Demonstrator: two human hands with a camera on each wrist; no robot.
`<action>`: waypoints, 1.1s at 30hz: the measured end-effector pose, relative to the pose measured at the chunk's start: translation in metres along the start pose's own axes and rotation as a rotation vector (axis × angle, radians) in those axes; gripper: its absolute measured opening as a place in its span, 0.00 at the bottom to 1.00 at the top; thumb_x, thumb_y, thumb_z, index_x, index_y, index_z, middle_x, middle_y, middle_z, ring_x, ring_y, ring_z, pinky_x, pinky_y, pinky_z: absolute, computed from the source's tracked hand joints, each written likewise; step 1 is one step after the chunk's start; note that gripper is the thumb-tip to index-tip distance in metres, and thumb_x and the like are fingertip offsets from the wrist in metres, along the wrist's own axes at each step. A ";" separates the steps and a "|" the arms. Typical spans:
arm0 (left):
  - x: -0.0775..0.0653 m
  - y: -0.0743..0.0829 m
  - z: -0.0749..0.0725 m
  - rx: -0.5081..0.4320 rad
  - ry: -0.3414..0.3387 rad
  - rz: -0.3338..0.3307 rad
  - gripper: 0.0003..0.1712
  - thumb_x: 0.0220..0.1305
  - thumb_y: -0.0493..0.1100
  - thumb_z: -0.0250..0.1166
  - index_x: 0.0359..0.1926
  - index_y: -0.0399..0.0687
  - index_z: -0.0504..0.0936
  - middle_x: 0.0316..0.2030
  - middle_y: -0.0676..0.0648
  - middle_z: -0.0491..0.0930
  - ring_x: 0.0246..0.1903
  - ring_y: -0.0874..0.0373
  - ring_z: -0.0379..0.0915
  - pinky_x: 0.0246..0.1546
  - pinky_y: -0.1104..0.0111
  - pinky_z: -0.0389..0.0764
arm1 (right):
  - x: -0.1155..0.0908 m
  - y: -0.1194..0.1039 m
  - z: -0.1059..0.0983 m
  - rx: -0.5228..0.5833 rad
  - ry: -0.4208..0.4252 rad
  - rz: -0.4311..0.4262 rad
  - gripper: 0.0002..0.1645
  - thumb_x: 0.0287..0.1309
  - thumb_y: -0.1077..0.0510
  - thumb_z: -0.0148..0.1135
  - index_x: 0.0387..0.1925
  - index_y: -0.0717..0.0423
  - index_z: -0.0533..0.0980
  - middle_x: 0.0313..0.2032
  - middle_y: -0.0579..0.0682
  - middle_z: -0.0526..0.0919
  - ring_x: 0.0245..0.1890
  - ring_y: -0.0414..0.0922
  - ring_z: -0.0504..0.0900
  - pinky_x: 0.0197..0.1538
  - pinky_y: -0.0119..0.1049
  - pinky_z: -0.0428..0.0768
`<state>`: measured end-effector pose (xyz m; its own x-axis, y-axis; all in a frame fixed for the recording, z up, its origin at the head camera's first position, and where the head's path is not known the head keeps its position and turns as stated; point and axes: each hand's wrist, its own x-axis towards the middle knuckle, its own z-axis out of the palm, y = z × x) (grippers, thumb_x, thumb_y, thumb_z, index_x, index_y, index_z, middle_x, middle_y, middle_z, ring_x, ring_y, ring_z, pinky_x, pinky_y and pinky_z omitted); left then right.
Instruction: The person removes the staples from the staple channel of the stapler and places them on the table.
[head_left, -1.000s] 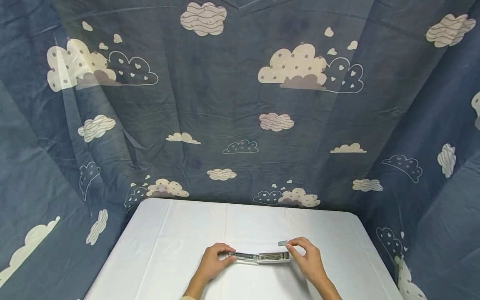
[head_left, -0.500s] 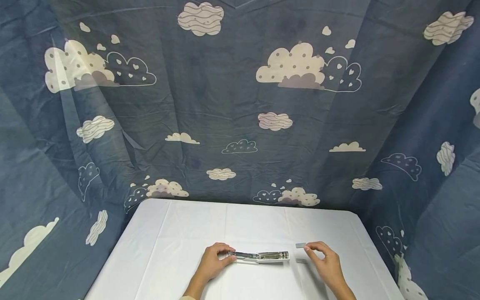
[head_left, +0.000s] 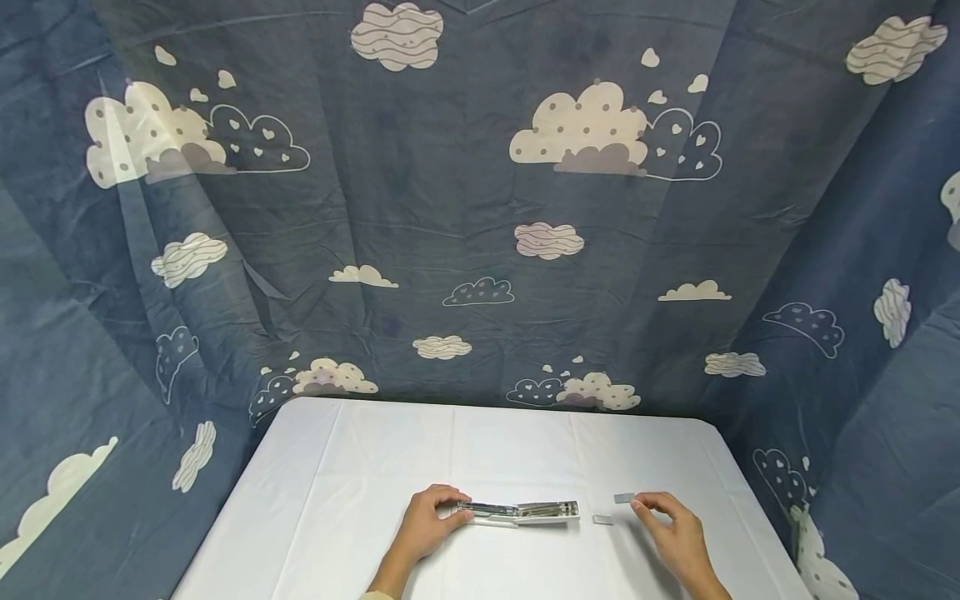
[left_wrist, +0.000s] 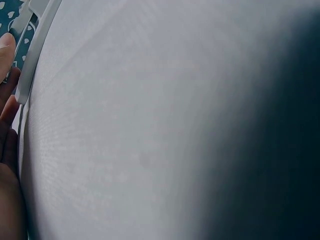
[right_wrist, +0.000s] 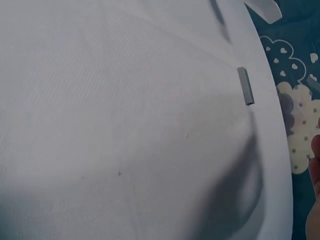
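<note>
A white stapler (head_left: 517,513) lies spread open on the table, its metal inside facing up. The person's left hand (head_left: 425,523) grips the stapler's left end between thumb and fingers; in the left wrist view, part of that hand (left_wrist: 7,135) shows beside the white stapler body (left_wrist: 36,55). To the right, the right hand (head_left: 673,533) pinches a short grey staple strip (head_left: 624,498) above the table. A second staple strip (head_left: 602,520) lies on the table between stapler and right hand. In the right wrist view this resting strip (right_wrist: 245,86) appears near the stapler's end (right_wrist: 265,9).
The table (head_left: 390,450) has a white cover with fold lines. Dark blue cloth with a cloud pattern (head_left: 480,208) hangs behind it and along both sides.
My right hand has moved right, away from the stapler, carrying the pinched staple strip. The strip on the table has come out from behind that hand. My left hand stays put.
</note>
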<state>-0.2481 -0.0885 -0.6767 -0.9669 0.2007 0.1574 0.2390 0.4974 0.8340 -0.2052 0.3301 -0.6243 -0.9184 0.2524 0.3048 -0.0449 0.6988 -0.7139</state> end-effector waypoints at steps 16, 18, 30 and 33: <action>0.000 0.003 -0.002 0.001 -0.009 -0.010 0.14 0.56 0.60 0.76 0.43 0.68 0.89 0.48 0.60 0.86 0.55 0.55 0.82 0.62 0.54 0.82 | -0.008 0.031 0.008 -0.056 -0.082 0.140 0.15 0.67 0.49 0.69 0.44 0.57 0.85 0.48 0.58 0.89 0.50 0.54 0.86 0.58 0.53 0.83; 0.000 0.002 -0.001 0.001 -0.011 -0.005 0.14 0.57 0.60 0.75 0.43 0.67 0.89 0.49 0.59 0.86 0.55 0.55 0.82 0.62 0.55 0.82 | -0.009 0.033 0.010 -0.054 -0.094 0.154 0.15 0.67 0.51 0.69 0.45 0.59 0.84 0.49 0.60 0.88 0.52 0.60 0.85 0.60 0.60 0.81; 0.000 0.001 0.000 -0.003 0.000 -0.009 0.14 0.56 0.60 0.76 0.43 0.69 0.89 0.47 0.61 0.86 0.54 0.58 0.82 0.62 0.55 0.81 | -0.006 0.042 0.016 -0.113 -0.132 0.136 0.11 0.65 0.55 0.70 0.44 0.57 0.85 0.45 0.55 0.88 0.48 0.53 0.85 0.53 0.48 0.86; 0.000 0.001 0.000 -0.003 -0.001 -0.011 0.13 0.56 0.60 0.76 0.43 0.69 0.89 0.48 0.61 0.86 0.54 0.57 0.82 0.62 0.54 0.81 | -0.005 0.043 0.016 -0.124 -0.128 0.103 0.09 0.64 0.55 0.71 0.42 0.55 0.85 0.43 0.52 0.88 0.47 0.51 0.85 0.53 0.47 0.86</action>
<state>-0.2479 -0.0885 -0.6759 -0.9695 0.1955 0.1476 0.2277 0.4975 0.8371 -0.2084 0.3479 -0.6668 -0.9585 0.2452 0.1456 0.0937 0.7530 -0.6514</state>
